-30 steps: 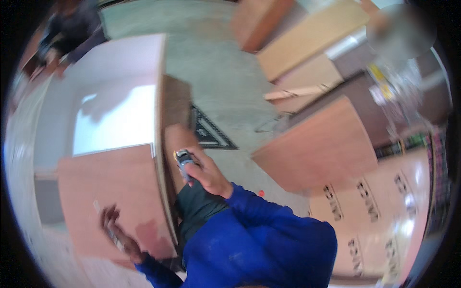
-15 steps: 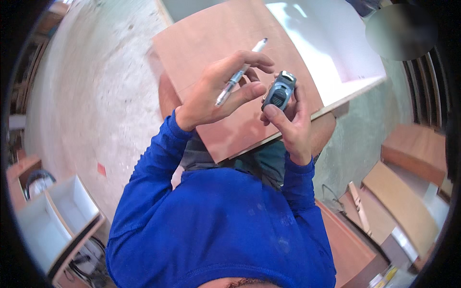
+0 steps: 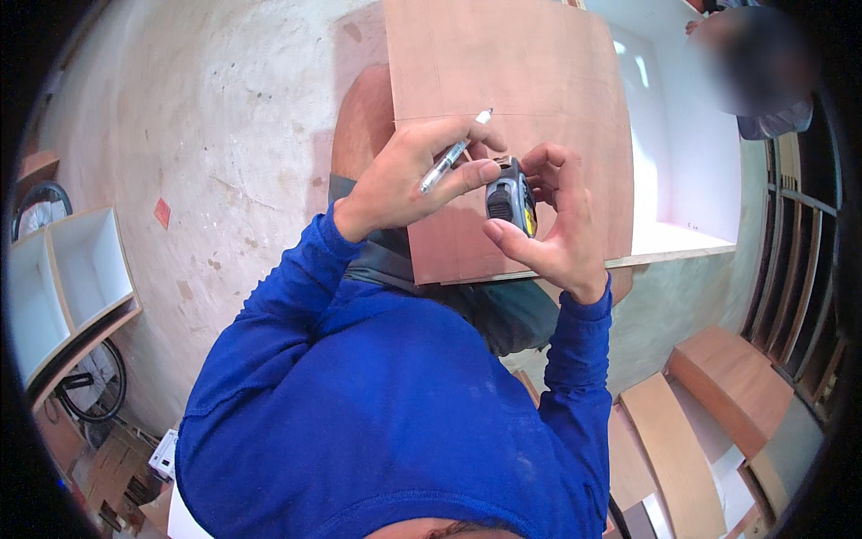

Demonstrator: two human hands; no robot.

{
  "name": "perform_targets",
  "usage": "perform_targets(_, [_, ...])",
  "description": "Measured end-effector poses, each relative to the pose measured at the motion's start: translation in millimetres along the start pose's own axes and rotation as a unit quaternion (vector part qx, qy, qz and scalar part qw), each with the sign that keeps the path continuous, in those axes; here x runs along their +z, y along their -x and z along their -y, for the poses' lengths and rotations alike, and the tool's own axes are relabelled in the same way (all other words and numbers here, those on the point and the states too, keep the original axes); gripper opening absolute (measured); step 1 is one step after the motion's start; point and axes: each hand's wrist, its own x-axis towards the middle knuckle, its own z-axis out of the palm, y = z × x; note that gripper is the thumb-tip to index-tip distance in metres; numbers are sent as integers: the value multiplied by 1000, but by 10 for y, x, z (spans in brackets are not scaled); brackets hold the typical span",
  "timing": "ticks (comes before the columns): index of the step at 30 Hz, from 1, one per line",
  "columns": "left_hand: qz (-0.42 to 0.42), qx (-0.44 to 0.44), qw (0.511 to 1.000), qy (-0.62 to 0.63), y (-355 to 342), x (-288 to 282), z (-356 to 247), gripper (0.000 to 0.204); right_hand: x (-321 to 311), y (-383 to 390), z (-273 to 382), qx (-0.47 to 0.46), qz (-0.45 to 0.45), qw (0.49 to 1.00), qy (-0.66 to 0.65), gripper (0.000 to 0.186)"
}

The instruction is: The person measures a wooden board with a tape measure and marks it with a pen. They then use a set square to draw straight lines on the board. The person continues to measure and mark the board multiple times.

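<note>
A white and clear pen (image 3: 456, 153) lies slantwise across my left hand (image 3: 417, 171), held among its fingers. The left thumb and fingertips meet the top end of a dark grey tape measure (image 3: 508, 199) with a yellow patch on its side. Around the tape measure's right side curves my right hand (image 3: 561, 216), thumb at its lower end and fingers partly spread; some contact is hidden. Both hands are above a reddish-brown wooden panel (image 3: 530, 67), which lies over my lap with a thin line across it.
An open white-lined cabinet box (image 3: 687, 171) adjoins the panel's right side. Another person (image 3: 777, 121) is at the upper right. White-lined shelving (image 3: 90, 260) and a bicycle wheel (image 3: 103, 382) stand at left. Wooden boards (image 3: 673, 440) and a brown box (image 3: 732, 386) lie at lower right.
The tape measure has tilted, showing its yellow side, and is nearer the left fingertips. The right fingers have spread. The view has turned, and another person shows more at upper right.
</note>
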Motion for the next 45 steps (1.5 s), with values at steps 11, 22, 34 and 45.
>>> perform_targets(11, [-62, -95, 990, 88, 540, -71, 183, 19, -15, -148, -41, 5, 179, 983, 42, 65])
perform_targets(22, [-184, -109, 966, -147, 1102, -76, 577, 13, -413, -180, -277, 32, 190, 914, 357, 47])
perform_targets(34, [-159, -144, 962, -166, 1015, 99, 595, 14, -446, -72, -382, 12, 123, 908, 401, 38])
perform_targets(45, [-165, -120, 961, -187, 965, 195, 576, 20, -492, -47, -392, 30, 115, 905, 408, 40])
